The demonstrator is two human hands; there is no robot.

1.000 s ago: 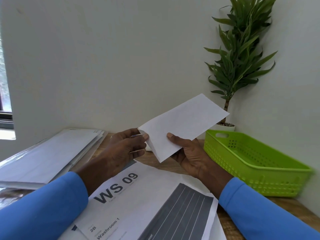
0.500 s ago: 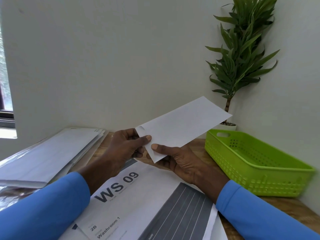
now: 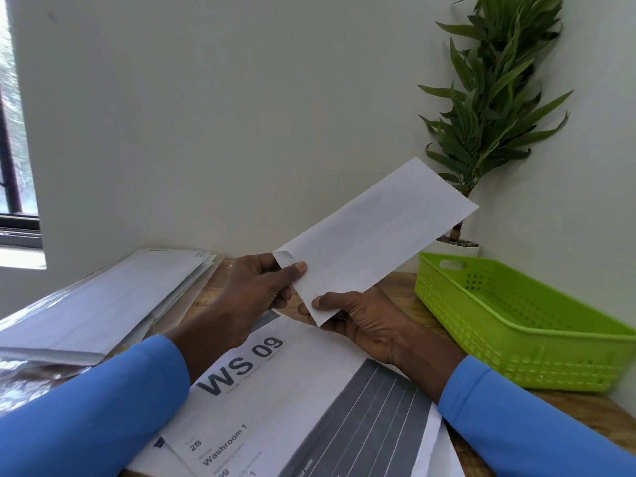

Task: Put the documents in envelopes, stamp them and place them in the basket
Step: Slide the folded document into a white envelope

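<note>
A long white envelope [image 3: 371, 232] is held in the air above the desk, slanting up to the right. My left hand [image 3: 254, 290] pinches its upper left corner, thumb on top, where the flap curls. My right hand [image 3: 364, 321] grips its lower corner from beneath, thumb on the front. Under my forearms lies a printed document [image 3: 275, 390] marked "WS 09" with a dark grey lined panel. A lime green plastic basket [image 3: 537, 339] stands on the right of the wooden desk, with nothing visible inside it.
A stack of white envelopes and papers [image 3: 103, 304] lies at the left. A potted green plant [image 3: 488, 108] stands in the back right corner behind the basket. White walls close the back and right sides; a window is at the far left.
The envelope has turned to a flatter, longer slant up to the right. My right hand slid from its middle down to its lower corner, and my left thumb now presses the flap corner.
</note>
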